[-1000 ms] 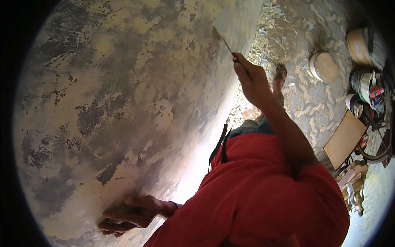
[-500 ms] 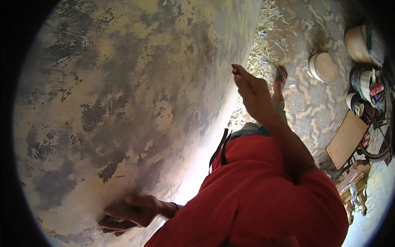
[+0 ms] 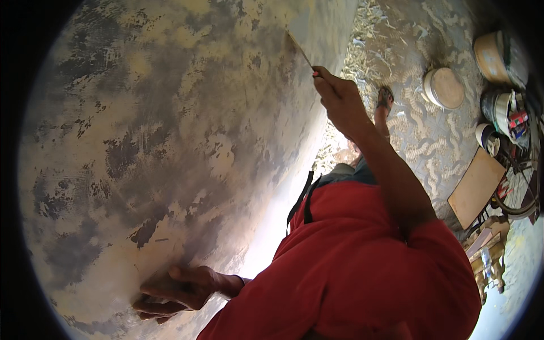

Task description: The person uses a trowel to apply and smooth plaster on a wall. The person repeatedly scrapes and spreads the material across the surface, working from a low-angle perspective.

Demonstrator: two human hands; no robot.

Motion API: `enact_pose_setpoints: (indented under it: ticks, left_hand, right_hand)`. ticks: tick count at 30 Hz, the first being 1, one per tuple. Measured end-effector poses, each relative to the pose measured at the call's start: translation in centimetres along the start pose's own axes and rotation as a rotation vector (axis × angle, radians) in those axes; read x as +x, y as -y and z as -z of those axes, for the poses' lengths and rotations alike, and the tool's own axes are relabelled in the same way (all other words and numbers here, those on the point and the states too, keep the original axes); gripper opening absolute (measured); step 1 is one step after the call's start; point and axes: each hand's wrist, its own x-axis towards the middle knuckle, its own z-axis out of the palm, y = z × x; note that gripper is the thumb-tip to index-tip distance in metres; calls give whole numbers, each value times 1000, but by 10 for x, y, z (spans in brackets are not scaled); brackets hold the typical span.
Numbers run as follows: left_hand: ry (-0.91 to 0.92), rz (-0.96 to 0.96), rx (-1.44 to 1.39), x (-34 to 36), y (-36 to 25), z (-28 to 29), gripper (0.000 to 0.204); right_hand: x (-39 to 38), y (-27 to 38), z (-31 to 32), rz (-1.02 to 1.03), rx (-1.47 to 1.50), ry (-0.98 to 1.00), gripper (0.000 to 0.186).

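The thin-bladed hand tool stood out from the thumb side of the right hand, its long axis slanting away from the knuckles, forward and to the left, so that the tip pointed at the wall. The blade showed nearly as a line, its far end at or close to a smoother grey patch just beyond that hand; whether the two touched could not be told. The right hand was closed, fingers wrapped round the grip and thumb along it, with only a small reddish bit of the handle showing at the top of the fist. Well behind and to the left of it, the left hand was part open against the blotchy wall, thumb apart from loosely bent fingers; whether anything lay under its palm was not visible. To the right of the right hand, pale flakes littered the floor near a sandalled foot, and farther right were a round lidded tub and, nearer the body, a flat tan board.
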Motion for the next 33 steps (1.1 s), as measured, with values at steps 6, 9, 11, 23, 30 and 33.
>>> enact_pose_setpoints:
  ticks: [6, 9, 11, 23, 30, 33]
  left_hand:
    - [-12, -11, 19, -2, 7, 1, 55]
    - [-23, 12, -2, 0, -2, -3, 55]
    - [-20, 20, -11, 0, -2, -3, 55]
    - [-15, 7, 17, 3, -1, -2, 55]
    - [113, -57, 67, 1, -2, 9, 57]
    - [111, -32, 2, 3, -3, 9, 56]
  right_hand:
    - [-32, 15, 2, -75, 6, 35, 39]
    - [-4, 7, -3, -41, 36, 55, 38]
    - [1, 1, 2, -72, 17, 26, 36]
    - [65, 9, 17, -317, 243, -146, 39]
    - [27, 15, 30, -329, 133, -101, 45]
    - [-5, -9, 23, -127, -102, -142, 43]
